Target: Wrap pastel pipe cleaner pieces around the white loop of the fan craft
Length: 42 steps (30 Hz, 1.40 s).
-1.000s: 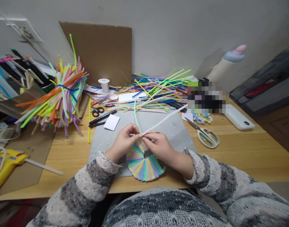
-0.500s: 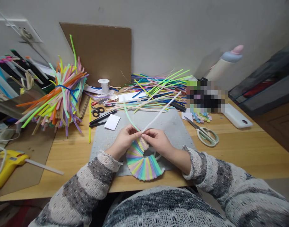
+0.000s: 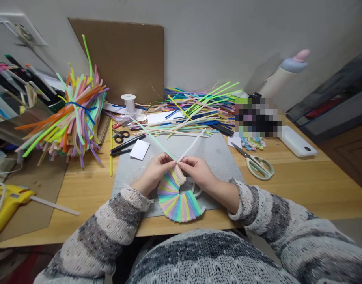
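A curved band of pastel pipe cleaners [image 3: 181,206], striped in green, blue, yellow, pink and purple, hangs below my hands over the grey mat [image 3: 222,157]. At its upper end my left hand [image 3: 157,169] pinches a mint green pipe cleaner [image 3: 153,138], which points up and left. Close beside it, my right hand [image 3: 198,170] pinches a white pipe cleaner [image 3: 194,146] that slants up and right. The two strands meet between my fingertips. White loose ends show partly behind the band, near my right hand.
A large pipe cleaner bundle [image 3: 77,118] stands left, a loose pile [image 3: 198,106] lies behind the mat. Light-handled scissors [image 3: 259,167] and a white case [image 3: 297,141] lie right. Black scissors [image 3: 121,136], a white card [image 3: 140,150] and a yellow glue gun [image 3: 12,199] are left.
The mint green strand has swung down to the left. The white strand's visible part looks shorter, its tip lower and nearer my hands. The camera view has shifted slightly.
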Tool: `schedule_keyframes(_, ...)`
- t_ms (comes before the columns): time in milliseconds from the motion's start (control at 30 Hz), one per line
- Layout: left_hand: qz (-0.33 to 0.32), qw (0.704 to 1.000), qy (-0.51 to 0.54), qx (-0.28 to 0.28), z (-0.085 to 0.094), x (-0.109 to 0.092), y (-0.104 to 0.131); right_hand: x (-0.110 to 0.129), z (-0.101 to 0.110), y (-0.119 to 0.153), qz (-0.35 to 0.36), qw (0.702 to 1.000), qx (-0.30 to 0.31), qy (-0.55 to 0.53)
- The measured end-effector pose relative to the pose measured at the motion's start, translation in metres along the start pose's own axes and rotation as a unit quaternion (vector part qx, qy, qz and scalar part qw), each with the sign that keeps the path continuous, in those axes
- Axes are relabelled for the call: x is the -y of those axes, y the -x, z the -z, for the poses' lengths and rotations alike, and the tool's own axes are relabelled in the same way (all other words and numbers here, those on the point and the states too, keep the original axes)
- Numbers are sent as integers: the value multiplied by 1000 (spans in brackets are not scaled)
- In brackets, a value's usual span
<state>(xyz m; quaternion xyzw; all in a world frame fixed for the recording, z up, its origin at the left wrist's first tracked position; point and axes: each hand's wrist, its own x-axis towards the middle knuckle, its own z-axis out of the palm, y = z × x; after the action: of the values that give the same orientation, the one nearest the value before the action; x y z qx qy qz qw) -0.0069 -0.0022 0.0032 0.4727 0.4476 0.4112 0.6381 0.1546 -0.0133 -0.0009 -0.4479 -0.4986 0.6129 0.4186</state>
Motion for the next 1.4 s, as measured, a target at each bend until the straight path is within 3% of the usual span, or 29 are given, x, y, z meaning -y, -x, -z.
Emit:
schedule_keyframes(233, -10, 996, -91, -4, -1, -6, 2, 2, 0, 0, -12, 1000, 0, -29)
schedule_keyframes(833, -14, 1000, -26, -10, -2, 1, 0, 3, -1, -2, -52, 993, -26, -106)
schedule_keyframes(1400, -13, 999, -44, -7, -1, 0, 0, 0, 1, -5, -79, 986, 16, -144)
